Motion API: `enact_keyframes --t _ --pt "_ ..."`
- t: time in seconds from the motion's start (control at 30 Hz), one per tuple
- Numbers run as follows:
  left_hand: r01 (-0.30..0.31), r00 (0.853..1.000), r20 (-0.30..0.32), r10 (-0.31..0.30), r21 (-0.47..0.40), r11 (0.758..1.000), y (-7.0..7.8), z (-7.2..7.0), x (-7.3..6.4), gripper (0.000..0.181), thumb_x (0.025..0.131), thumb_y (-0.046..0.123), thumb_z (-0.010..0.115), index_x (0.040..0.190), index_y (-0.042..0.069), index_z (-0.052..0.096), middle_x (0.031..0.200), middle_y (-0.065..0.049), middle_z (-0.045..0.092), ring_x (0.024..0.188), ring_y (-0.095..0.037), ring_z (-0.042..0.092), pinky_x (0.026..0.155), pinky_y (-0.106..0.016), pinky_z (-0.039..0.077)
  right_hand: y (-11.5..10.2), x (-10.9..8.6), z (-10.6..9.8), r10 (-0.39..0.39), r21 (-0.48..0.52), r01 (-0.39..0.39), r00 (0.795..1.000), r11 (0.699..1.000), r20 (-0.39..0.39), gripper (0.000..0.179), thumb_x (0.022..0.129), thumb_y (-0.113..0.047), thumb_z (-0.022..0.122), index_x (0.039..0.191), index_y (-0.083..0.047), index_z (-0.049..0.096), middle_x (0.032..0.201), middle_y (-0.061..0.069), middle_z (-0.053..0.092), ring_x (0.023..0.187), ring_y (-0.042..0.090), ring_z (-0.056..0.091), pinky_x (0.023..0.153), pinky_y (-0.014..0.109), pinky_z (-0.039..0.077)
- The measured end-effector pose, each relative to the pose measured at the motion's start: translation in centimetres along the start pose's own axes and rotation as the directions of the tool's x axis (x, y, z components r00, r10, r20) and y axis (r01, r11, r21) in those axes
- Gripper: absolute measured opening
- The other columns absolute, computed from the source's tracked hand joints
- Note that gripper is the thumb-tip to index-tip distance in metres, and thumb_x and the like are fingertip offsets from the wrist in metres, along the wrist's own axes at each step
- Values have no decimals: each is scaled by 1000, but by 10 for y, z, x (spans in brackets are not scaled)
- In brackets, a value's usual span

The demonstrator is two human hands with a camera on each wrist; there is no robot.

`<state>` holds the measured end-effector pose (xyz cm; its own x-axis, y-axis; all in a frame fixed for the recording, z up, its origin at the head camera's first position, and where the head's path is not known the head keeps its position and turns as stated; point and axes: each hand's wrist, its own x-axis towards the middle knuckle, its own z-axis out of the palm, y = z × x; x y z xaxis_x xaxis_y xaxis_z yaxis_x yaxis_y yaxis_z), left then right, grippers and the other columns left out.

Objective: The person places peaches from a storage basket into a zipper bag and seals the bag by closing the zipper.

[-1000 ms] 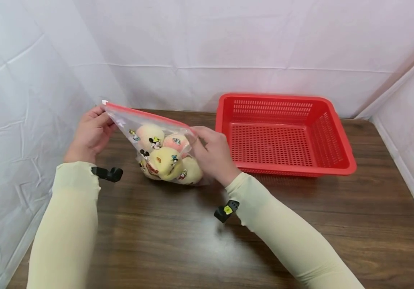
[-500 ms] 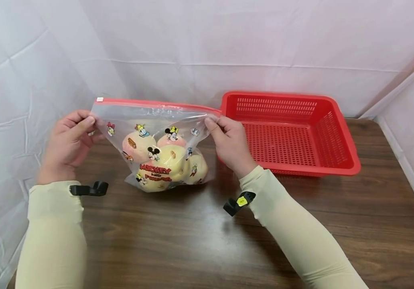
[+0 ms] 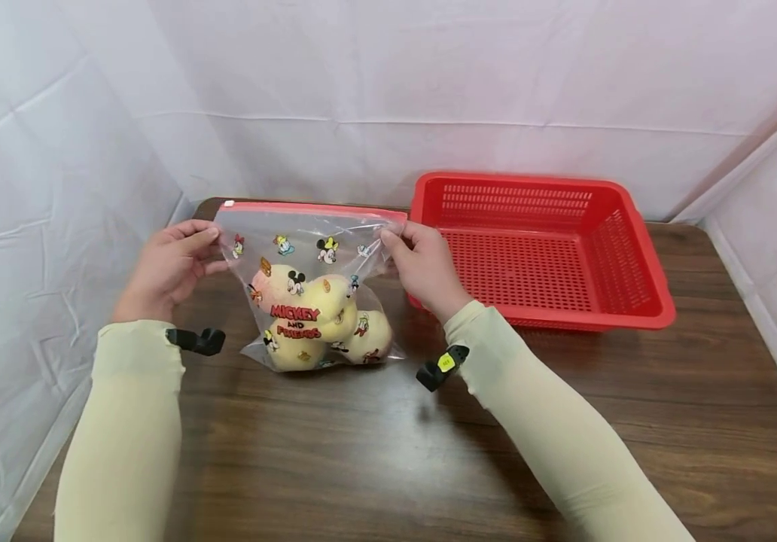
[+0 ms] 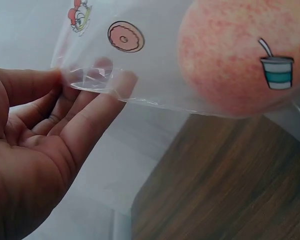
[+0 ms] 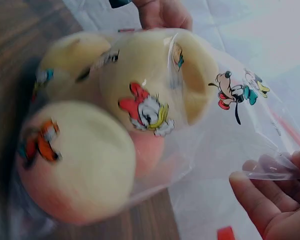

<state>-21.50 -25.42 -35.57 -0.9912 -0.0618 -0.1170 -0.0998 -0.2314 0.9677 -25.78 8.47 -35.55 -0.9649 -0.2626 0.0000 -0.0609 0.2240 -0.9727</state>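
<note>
A clear slider zip bag [image 3: 300, 260] with cartoon prints and a red strip along its top stands on the table, bulging with several yellow-pink peaches [image 3: 368, 339]. Its white slider [image 3: 229, 203] sits at the strip's left end. My left hand [image 3: 168, 267] pinches the bag's upper left side between thumb and fingers, just below the strip. At the upper right corner, my right hand [image 3: 429, 271] pinches the plastic. The left wrist view shows the film between thumb and fingers, beside a peach [image 4: 230, 60]. Peaches [image 5: 75, 165] press against the film in the right wrist view.
A red plastic basket [image 3: 649, 293] with slotted walls stands right of the bag, close behind my right hand. White cloth [image 3: 375, 75] hangs behind and at both sides of the brown wooden table [image 3: 334, 459].
The bag, slanted and turned before, was pulled wide and now stands with its printed front facing me. My left hand went left, then back right; my right hand moved right. The peaches have settled lower.
</note>
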Motion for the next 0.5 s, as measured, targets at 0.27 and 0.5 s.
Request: enact_keyframes --t 0.27,0.5 --pt "47 992 -124 -34 105 993 -4 4 22 13 96 18 58 94 7 63 85 1 65 77 -12 65 69 -29 59 -9 27 -15 14 -260 -4 999 966 36 14 94 -26 63 94 -12 64 88 6 66 75 16 60 66 25 52" --pt "66 990 -132 -54 90 994 -5 6 32 13 97 15 55 97 4 61 86 0 64 78 -12 64 71 -29 59 -17 45 -24 54 -347 -28 996 937 66 11 92 -21 66 96 -11 66 90 5 66 79 17 61 65 26 50"
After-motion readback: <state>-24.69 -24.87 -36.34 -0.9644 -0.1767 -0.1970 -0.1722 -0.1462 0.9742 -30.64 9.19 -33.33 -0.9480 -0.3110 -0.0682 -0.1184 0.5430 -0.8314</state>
